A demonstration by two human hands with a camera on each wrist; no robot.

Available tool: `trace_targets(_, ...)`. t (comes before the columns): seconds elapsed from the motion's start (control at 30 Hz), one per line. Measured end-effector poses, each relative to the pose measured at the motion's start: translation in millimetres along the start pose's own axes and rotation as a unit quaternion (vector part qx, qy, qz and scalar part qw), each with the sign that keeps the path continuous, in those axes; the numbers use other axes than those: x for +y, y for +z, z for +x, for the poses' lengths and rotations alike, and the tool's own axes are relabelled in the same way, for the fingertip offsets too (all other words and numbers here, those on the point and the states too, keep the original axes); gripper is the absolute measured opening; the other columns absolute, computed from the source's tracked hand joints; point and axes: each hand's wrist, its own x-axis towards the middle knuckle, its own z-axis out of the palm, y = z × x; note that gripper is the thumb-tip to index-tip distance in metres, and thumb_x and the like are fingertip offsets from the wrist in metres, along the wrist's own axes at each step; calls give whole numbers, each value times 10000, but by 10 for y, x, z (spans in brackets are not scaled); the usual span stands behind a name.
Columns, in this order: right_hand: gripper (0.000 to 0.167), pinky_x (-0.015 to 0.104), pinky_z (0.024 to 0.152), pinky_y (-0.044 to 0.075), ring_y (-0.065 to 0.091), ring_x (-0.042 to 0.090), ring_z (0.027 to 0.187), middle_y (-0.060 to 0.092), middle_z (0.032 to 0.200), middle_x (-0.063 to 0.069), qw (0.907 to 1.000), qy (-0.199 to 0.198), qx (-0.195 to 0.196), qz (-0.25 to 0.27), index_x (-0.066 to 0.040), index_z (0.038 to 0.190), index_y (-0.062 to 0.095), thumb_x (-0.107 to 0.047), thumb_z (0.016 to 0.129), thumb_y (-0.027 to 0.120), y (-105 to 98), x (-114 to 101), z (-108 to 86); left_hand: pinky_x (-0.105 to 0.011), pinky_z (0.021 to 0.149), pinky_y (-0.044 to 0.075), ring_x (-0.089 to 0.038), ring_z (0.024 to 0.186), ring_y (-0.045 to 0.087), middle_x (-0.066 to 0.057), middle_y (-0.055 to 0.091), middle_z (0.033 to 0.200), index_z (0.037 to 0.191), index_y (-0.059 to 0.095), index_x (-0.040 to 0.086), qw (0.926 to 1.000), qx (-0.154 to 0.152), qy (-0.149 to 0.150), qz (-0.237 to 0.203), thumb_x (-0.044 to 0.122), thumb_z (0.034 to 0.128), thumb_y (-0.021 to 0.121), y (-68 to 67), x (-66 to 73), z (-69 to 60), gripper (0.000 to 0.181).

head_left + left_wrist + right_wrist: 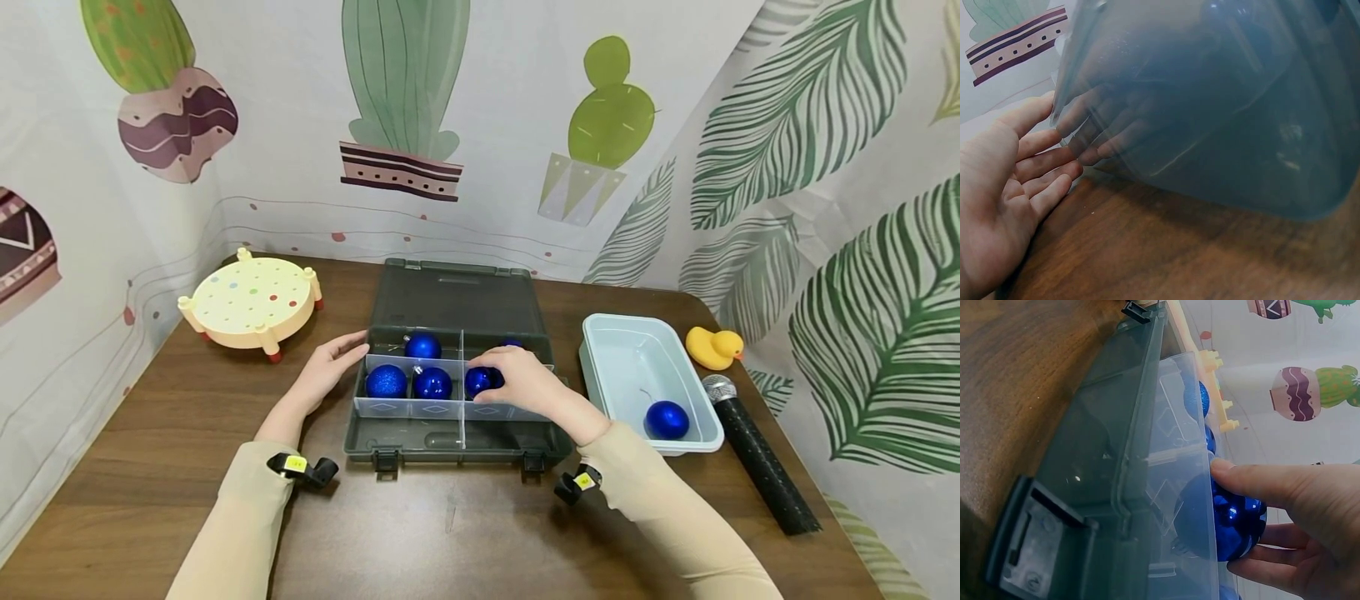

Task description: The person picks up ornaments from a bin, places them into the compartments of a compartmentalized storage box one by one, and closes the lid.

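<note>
At the middle of the brown wooden table, a dark grey translucent plastic case (457, 456) stands with its lid tipped back toward the far side. Judging by how things lie, the filling of the case looks well advanced: four blue balls sit in its sections, a fifth is being set or adjusted there, and one is left outside.

The right hand (517, 379) grasps that fifth one, a shiny blue ball (1238, 525), between thumb and fingers, in the middle row just right of the central divider; whether it touches the floor there cannot be told. The left hand (327, 367) is relaxed and grasps nothing, its fingertips at the case's left side.

In the left half, the middle row holds a glittery blue ball (386, 382) and, right of it, a glossy blue ball (432, 383) with a silvery cap. The far row has a satin blue ball (423, 345) at left and, mostly hidden behind the right hand, a partly seen blue ball (512, 342) at right.

To the right, a pale blue rectangular plastic tub (630, 358) contains a single smooth blue ball (667, 420) near its near end.
</note>
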Motion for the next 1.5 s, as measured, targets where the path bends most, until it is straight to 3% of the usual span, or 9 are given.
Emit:
trace_targets(0.83, 536, 536, 1035, 455, 492, 386, 1286, 543, 1381, 168, 9994, 332, -70, 117, -100, 1243, 678, -342, 783, 807, 17, -12, 18, -531, 1158, 292, -368, 1405, 364, -224, 392, 1520, 1474, 394, -8, 10000, -26, 16, -27, 349, 998, 557, 5, -2, 5, 617)
trace_targets(1.13, 491, 511, 1047, 451, 511, 373, 1280, 541, 1389, 174, 9994, 257, -136, 166, -89, 1212, 686, -325, 797, 804, 11, 4, 17, -525, 1156, 299, -369, 1393, 382, -227, 400, 1514, 1473, 392, -13, 10000, 11, 19, -34, 351, 998, 555, 0, -21, 12, 620)
trace_targets(1.5, 307, 421, 994, 506, 610, 264, 1171, 674, 1207, 75, 9986, -91, 502, -128, -87, 1133, 705, -225, 864, 758, -197, 29, -68, -531, 1156, 295, -374, 1395, 374, -229, 391, 1519, 1478, 383, -11, 10000, -26, 1, -9, 357, 998, 553, 3, -11, 8, 628)
